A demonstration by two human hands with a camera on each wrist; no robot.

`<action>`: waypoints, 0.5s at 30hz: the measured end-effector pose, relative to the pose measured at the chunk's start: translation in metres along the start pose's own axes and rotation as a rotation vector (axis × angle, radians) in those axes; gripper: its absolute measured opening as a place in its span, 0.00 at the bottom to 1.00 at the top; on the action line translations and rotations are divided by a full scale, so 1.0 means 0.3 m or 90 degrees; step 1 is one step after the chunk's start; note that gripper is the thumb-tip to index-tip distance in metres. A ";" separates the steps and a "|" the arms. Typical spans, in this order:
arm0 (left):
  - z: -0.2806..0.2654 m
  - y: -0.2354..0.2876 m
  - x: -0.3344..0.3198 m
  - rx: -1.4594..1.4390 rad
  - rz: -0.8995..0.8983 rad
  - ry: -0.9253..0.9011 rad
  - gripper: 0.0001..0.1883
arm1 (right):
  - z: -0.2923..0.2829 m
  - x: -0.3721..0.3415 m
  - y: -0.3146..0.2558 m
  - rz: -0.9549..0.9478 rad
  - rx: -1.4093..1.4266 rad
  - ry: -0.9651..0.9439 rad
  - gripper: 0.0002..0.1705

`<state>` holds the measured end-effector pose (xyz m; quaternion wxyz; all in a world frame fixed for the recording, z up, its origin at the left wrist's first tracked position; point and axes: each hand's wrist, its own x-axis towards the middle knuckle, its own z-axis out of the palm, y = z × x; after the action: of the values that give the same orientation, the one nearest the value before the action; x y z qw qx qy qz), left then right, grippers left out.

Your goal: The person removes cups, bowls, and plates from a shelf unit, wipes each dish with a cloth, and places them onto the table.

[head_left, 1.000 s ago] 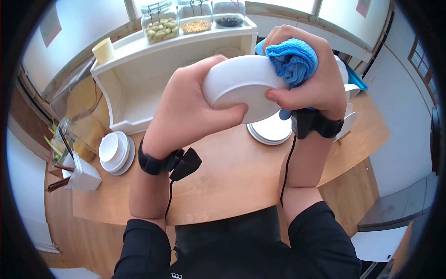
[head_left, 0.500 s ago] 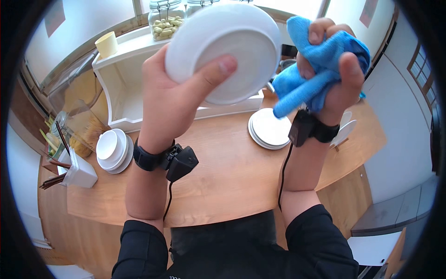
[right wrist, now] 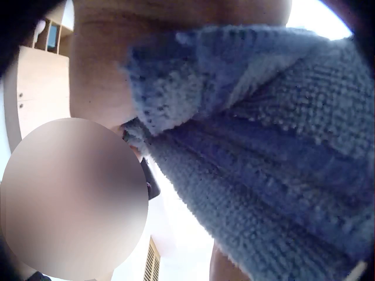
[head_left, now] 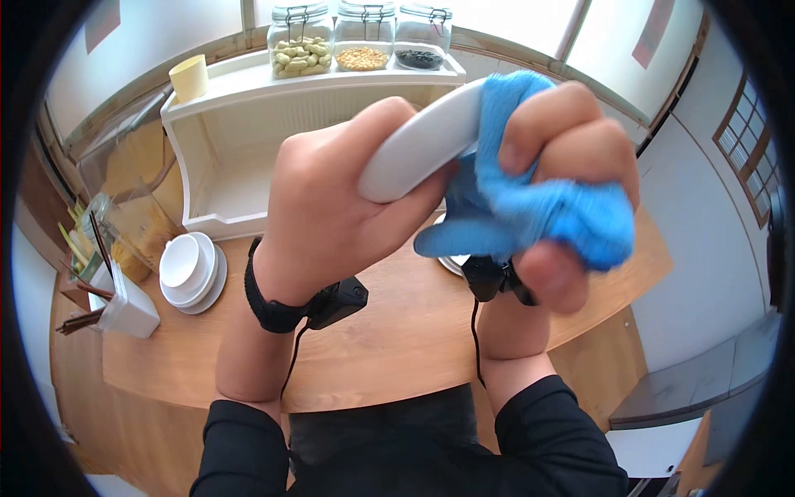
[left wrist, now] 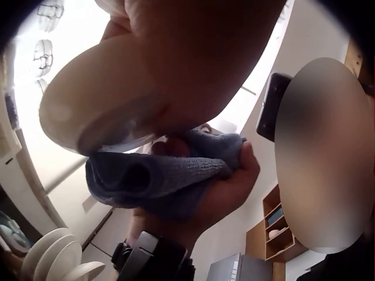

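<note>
Raised above the table, my left hand (head_left: pixel 319 195) grips a white plate (head_left: pixel 426 137) by its near left edge. The plate is tilted, nearly edge-on in the head view. A bunched blue cloth (head_left: pixel 517 203) is held in my right hand (head_left: pixel 575 153), its fingers curled over it. The cloth wraps the plate's far right edge and hides that part. In the left wrist view, the plate's underside (left wrist: pixel 94 99) shows, with a fold of the cloth (left wrist: pixel 158 175) right below its rim. Cloth (right wrist: pixel 263 129) fills most of the right wrist view.
A white shelf (head_left: pixel 224 157) at the back carries several glass jars (head_left: pixel 364 41) and a cream cup (head_left: pixel 189 79). Left on the table (head_left: pixel 381 348) stand stacked white dishes (head_left: pixel 192 269) and a white utensil holder (head_left: pixel 132 302). Another plate stack (head_left: pixel 451 263) is partly hidden behind the cloth.
The plate has turned from showing its underside to nearly edge-on and come lower. The right hand, apart from it half a second ago, has brought the cloth back onto its right edge.
</note>
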<state>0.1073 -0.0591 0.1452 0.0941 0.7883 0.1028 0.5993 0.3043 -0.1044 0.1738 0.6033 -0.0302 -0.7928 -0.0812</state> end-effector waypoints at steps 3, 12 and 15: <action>0.008 -0.012 -0.006 -0.012 0.034 -0.067 0.18 | 0.055 0.006 -0.065 0.048 0.037 -0.099 0.25; -0.007 -0.028 0.002 0.002 0.054 -0.007 0.17 | 0.014 0.010 -0.048 0.082 -0.232 0.044 0.32; -0.005 -0.020 0.004 -0.001 0.099 0.027 0.16 | -0.023 -0.010 -0.012 0.131 -0.156 0.128 0.28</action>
<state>0.1059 -0.0530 0.1452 0.0455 0.7809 0.0424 0.6215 0.3113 -0.1090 0.1723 0.6765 -0.1764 -0.7052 -0.1177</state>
